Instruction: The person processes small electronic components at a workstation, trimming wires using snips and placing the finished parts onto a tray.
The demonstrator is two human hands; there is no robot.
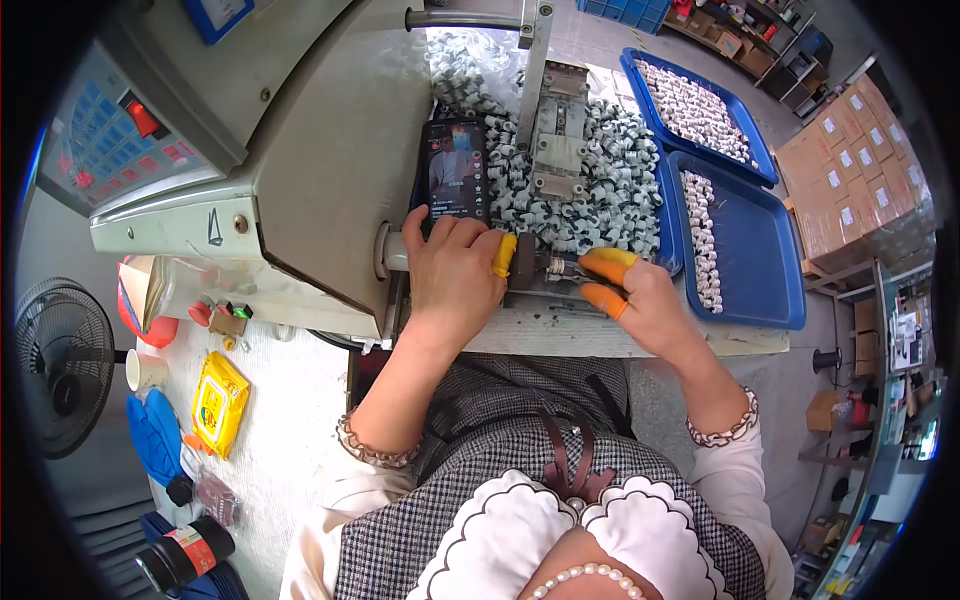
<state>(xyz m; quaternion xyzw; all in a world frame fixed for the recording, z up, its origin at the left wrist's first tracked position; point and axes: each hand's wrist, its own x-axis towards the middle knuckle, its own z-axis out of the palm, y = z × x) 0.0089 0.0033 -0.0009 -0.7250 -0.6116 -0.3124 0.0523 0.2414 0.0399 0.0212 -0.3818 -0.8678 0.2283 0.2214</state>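
Observation:
My left hand (455,275) is wrapped over the grey cylindrical spindle (397,250) of the machine, with a yellow cover on one fingertip. Just right of it sits a dark round fitting (522,262). My right hand (640,300), with yellow-orange covers on thumb and finger, pinches at a small metal and white part (565,266) by the fitting. A heap of small white and dark parts (620,180) lies behind both hands. Above my left hand stands a phone (455,170) with its screen lit.
A metal fixture (560,135) rises over the heap. At the right are a blue tray (750,250) with a column of parts and a fuller blue tray (765,165) behind. Cartons (850,170) stand beyond. On the left table are a yellow packet (218,405) and a black bottle (187,553).

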